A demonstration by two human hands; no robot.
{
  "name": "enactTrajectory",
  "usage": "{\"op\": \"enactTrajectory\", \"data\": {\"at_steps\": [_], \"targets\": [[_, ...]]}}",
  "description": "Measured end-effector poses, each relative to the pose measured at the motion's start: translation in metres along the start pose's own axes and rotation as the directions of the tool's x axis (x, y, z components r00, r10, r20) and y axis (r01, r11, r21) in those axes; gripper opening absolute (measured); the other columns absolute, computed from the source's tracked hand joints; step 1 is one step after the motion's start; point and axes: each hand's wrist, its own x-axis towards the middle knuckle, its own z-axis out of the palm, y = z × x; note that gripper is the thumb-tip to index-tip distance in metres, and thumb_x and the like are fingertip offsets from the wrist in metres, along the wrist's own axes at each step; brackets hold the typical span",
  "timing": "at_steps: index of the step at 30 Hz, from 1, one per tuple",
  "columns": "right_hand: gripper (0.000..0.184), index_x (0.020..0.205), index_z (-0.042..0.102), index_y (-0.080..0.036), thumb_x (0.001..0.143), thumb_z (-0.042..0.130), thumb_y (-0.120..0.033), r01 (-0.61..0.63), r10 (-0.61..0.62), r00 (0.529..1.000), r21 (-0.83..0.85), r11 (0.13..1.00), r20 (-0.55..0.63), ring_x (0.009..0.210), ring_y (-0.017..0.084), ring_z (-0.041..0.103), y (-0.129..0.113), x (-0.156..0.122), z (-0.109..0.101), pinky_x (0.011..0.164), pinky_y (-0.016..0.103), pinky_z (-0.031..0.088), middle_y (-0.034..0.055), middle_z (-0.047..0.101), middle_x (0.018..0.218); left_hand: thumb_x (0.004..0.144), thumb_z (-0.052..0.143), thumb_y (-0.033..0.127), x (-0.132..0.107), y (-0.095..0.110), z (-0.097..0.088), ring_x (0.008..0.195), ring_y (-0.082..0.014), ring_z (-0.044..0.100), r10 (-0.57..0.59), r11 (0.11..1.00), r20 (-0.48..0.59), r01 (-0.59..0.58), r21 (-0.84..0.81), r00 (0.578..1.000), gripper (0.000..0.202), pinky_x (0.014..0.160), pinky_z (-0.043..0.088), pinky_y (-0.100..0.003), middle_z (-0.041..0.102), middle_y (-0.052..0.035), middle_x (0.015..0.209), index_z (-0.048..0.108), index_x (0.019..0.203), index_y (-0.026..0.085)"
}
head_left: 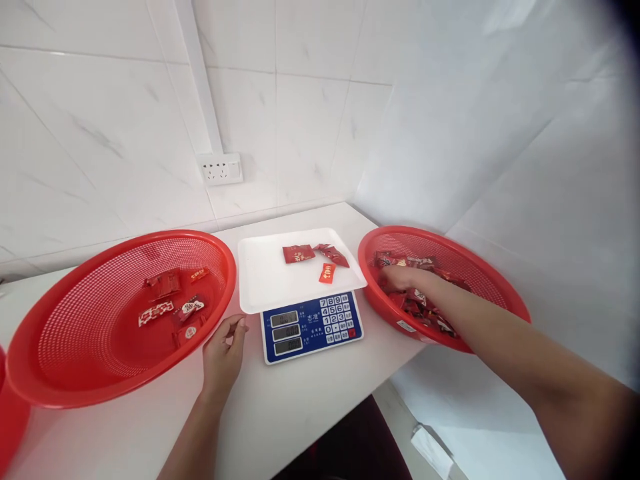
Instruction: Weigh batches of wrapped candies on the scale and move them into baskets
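Note:
My right hand (397, 277) reaches into the right red basket (373, 290), among many small red wrapped snack packets (417, 307). Its fingers are hidden down in the pile. By the front left corner of the white weighing tray (270, 280), my left hand (225, 347) hovers with fingers curled in and nothing visible in them. Red packets lie on the tray: a dark red one (299, 254), a darker crumpled heap (333, 255) and a small bright one (327, 273). Under the tray sits a blue digital scale (310, 327) with number keys and three displays.
A large red basket (120, 393) on the left holds several packets (165, 285). Another red container (13, 420) shows at the left edge. The white table (280, 413) meets a tiled wall with a socket (220, 169). A white wall rises on the right.

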Motion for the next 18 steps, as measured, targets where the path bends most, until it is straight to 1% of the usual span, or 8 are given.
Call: {"op": "enactTrajectory", "data": {"at_steps": [1,3,5,7,11,14,16,18], "targets": [[0.024,0.039,0.054,-0.016,0.048,0.073,-0.004,0.0,0.003,0.997,-0.034,0.999,0.074,0.039,0.012,0.049,-0.001,-0.001,-0.002,0.047,0.026,0.038,-0.0024,0.049,0.036,0.077,0.049,0.048,0.0,0.0,0.0,0.076,-0.0185,0.065,0.0,1.0,-0.005,0.0,-0.002,1.0,0.034,0.061,0.05,-0.024,0.068,-0.0054,0.077,0.062,0.087,0.018],[0.023,0.04,0.055,-0.016,0.051,0.072,-0.005,0.005,0.017,0.976,-0.103,0.995,0.215,0.042,0.011,0.05,-0.002,-0.001,-0.007,0.049,0.025,0.037,-0.0018,0.051,0.038,0.076,0.05,0.049,0.001,-0.001,-0.001,0.076,-0.0195,0.065,-0.001,1.0,-0.018,0.001,0.005,1.0,0.035,0.062,0.051,-0.025,0.068,-0.0058,0.077,0.062,0.087,0.018],[0.022,0.041,0.056,-0.016,0.054,0.07,-0.007,0.019,0.019,0.963,-0.135,0.991,0.27,0.046,0.011,0.052,-0.002,-0.001,-0.014,0.051,0.024,0.037,-0.0017,0.053,0.042,0.075,0.05,0.05,0.003,-0.002,-0.001,0.077,-0.0203,0.066,0.0,1.0,-0.027,0.0,0.023,1.0,0.036,0.063,0.051,-0.026,0.068,-0.0059,0.076,0.062,0.087,0.019],[0.02,0.043,0.057,-0.017,0.056,0.071,-0.009,0.035,0.005,0.961,-0.139,0.99,0.277,0.049,0.011,0.053,0.0,0.0,-0.024,0.052,0.024,0.037,-0.0022,0.053,0.043,0.073,0.05,0.052,0.004,-0.003,-0.001,0.077,-0.021,0.066,0.002,0.999,-0.029,-0.001,0.044,1.0,0.037,0.063,0.051,-0.027,0.069,-0.006,0.076,0.062,0.086,0.019],[0.015,0.05,0.059,-0.018,0.055,0.073,-0.012,0.061,-0.039,0.974,-0.092,0.994,0.221,0.054,0.013,0.055,0.003,0.002,-0.05,0.053,0.023,0.039,-0.0025,0.057,0.05,0.07,0.051,0.055,0.005,-0.002,-0.002,0.078,-0.0224,0.066,-0.027,0.998,-0.024,0.028,0.057,0.999,0.041,0.059,0.051,-0.026,0.069,-0.0067,0.078,0.063,0.086,0.019],[0.008,0.062,0.06,-0.018,0.068,0.065,-0.018,0.053,-0.046,0.988,-0.044,0.998,0.147,0.05,0.012,0.055,-0.003,-0.001,-0.07,0.052,0.023,0.04,-0.0031,0.058,0.051,0.069,0.051,0.057,0.006,-0.001,-0.002,0.077,-0.023,0.066,-0.046,0.997,-0.02,0.047,0.06,0.999,0.042,0.057,0.051,-0.026,0.069,-0.0067,0.077,0.063,0.085,0.02],[0.008,0.068,0.059,-0.018,0.074,0.06,-0.023,0.053,-0.055,0.997,0.029,0.998,0.061,0.047,0.012,0.055,-0.013,-0.004,-0.081,0.051,0.023,0.041,-0.0032,0.059,0.05,0.068,0.051,0.058,0.006,-0.002,-0.001,0.077,-0.0232,0.066,-0.056,0.996,-0.016,0.057,0.067,0.998,0.042,0.058,0.051,-0.027,0.07,-0.0063,0.077,0.063,0.084,0.021],[0.01,0.069,0.058,-0.018,0.075,0.06,-0.025,0.103,-0.095,0.993,0.142,0.984,-0.067,0.048,0.011,0.056,-0.03,-0.006,-0.086,0.052,0.023,0.041,-0.0026,0.06,0.052,0.068,0.051,0.058,0.007,-0.004,0.0,0.078,-0.023,0.066,-0.068,0.995,-0.009,0.069,0.071,0.998,0.042,0.06,0.052,-0.027,0.07,-0.0057,0.078,0.063,0.084,0.022]]}}
